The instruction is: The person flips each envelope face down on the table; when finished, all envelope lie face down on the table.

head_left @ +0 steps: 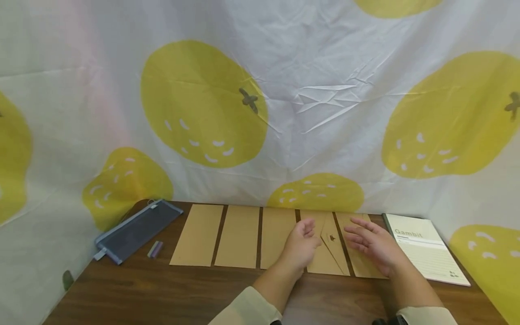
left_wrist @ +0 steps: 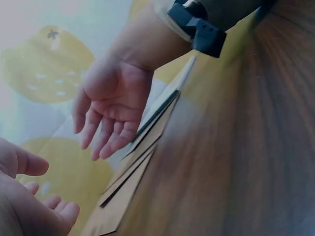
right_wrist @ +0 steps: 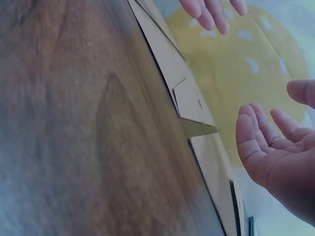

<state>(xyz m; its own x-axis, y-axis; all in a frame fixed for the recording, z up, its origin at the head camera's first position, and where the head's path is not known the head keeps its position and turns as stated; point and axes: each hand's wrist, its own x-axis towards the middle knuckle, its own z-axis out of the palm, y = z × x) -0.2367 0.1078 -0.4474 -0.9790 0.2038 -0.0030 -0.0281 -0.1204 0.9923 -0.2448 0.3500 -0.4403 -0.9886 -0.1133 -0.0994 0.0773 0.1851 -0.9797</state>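
Observation:
Several brown kraft envelopes (head_left: 239,237) lie side by side in a row on the dark wooden table. The second from the right is an envelope with its flap side up (head_left: 335,259), showing a pointed flap and a small dark crown mark. My left hand (head_left: 299,246) hovers over the row near that envelope, fingers relaxed and holding nothing. Above the rightmost envelope (head_left: 367,269) is my right hand (head_left: 375,246), its fingers loosely spread and nothing in them. Both wrist views show the hands apart, raised off the paper, with palms partly turned toward each other.
A blue-edged mesh zip pouch (head_left: 140,230) lies at the table's left, with two small purple and grey sticks (head_left: 155,249) beside it. At the right is a white "Gambit" notepad (head_left: 430,253). A lemon-print curtain (head_left: 304,149) hangs behind the table.

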